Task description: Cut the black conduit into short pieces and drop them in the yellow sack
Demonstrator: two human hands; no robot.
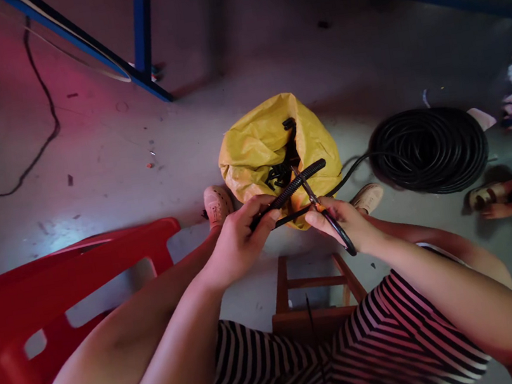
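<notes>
Tube [289, 193] is clamped in the left hand [242, 236], presumably for steadying; scissors [337, 230] are gripped in the right hand [350, 219]; sack [252, 135] is placed just beyond both.

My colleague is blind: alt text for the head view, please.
Left hand holding black corrugated tubing, right hand holding scissors across it, above an open yellow sack. A large black coil lies on the floor at right.

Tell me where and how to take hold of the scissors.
Probably best to grip the scissors by their handles, coming from the near right side, as the right hand does: the blades point away, across the black ribbed tube, while the handles slant back toward the wearer.
</notes>
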